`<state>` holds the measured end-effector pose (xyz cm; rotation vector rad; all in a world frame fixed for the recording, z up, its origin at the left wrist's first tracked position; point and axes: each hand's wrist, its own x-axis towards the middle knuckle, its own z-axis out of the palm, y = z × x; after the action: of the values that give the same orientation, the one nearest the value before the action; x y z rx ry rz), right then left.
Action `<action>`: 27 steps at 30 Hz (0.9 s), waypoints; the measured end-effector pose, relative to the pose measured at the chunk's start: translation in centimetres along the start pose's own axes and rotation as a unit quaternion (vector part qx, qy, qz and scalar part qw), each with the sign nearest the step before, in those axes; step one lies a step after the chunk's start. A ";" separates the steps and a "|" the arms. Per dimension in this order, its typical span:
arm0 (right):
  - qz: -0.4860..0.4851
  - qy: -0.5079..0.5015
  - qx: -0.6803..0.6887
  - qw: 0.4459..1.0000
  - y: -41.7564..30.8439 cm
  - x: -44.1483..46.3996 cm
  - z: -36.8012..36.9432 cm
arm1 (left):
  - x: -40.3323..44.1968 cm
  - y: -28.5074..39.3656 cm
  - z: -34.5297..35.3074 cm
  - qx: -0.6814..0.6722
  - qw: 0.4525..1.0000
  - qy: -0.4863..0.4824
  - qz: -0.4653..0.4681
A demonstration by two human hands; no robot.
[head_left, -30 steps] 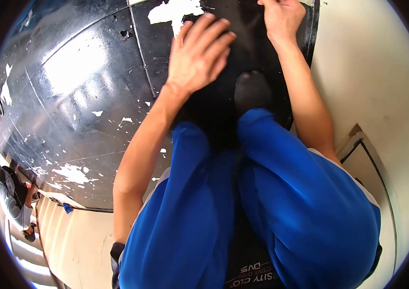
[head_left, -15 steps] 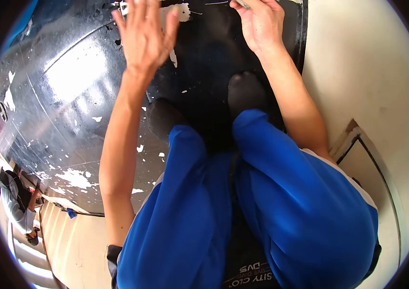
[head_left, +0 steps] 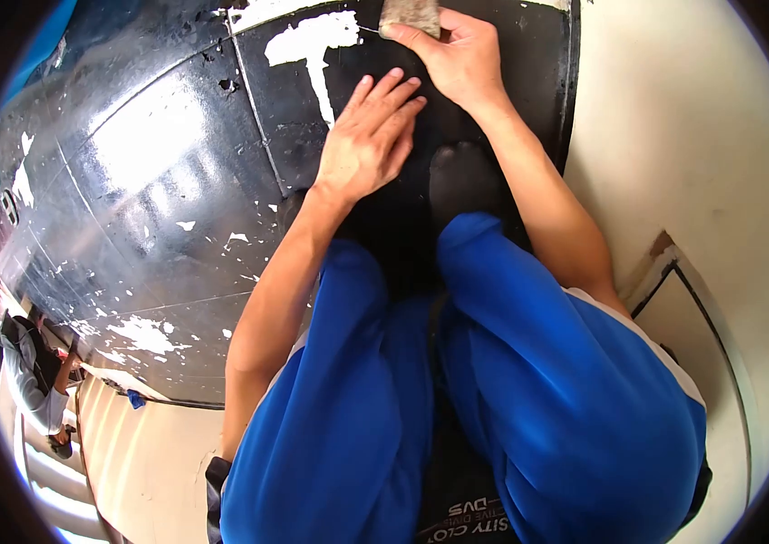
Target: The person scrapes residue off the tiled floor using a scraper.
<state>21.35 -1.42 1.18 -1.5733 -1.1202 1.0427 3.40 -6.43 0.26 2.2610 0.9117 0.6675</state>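
Observation:
A black curved surface (head_left: 176,263) with white worn patches lies under both hands. My left hand (head_left: 371,136) rests on or just above it, palm down with fingers spread, and holds nothing. Beside its fingertips is a large white patch (head_left: 312,41) with a narrow strip running down. At the top centre, my right hand (head_left: 461,56) grips a small greyish, worn flat piece (head_left: 411,14) between thumb and fingers. That piece reaches the top edge of the view.
My knees in blue trousers (head_left: 547,363) and a dark-socked foot (head_left: 461,181) are below my hands. A cream surface (head_left: 683,136) borders the black one at right. Another person (head_left: 31,381) is at far left, near a small blue cloth (head_left: 136,399).
My left hand moved up and left, then came back down and right. My right hand has shifted left and slightly down, bringing the flat greyish piece into fuller view.

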 end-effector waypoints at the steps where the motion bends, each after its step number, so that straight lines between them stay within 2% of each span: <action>1: -0.008 0.000 -0.040 0.999 1.8 -0.2 0.3 | -0.3 -0.5 -0.3 -0.001 1.000 0.017 -0.010; 3: -0.034 -0.005 -0.120 0.992 1.8 -0.3 1.0 | -0.8 -1.0 -0.7 0.008 0.997 0.063 -0.043; 6: -0.076 0.011 -0.141 0.987 -0.1 -0.2 1.7 | -1.2 -1.5 -0.7 0.029 0.990 0.117 -0.076; 10: -0.177 0.070 -0.078 0.979 1.0 -0.2 2.8 | -1.1 -1.3 -0.8 0.002 0.988 0.124 -0.095; 11: -0.152 0.020 -0.138 0.979 0.5 -0.2 1.9 | -1.2 -1.4 -0.9 -0.001 0.988 0.123 -0.095; 24: -0.133 0.023 -0.105 0.985 -0.2 0.2 2.3 | -1.4 -2.0 -0.7 0.019 0.989 0.125 -0.079; 27: -0.056 -0.092 -0.240 0.965 -0.1 1.0 0.4 | -1.4 -1.9 -0.7 0.030 0.990 0.114 -0.076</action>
<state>21.13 -0.39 1.10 -1.7814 -1.6646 0.8963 1.26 -6.13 -0.85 2.1708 1.2148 0.8506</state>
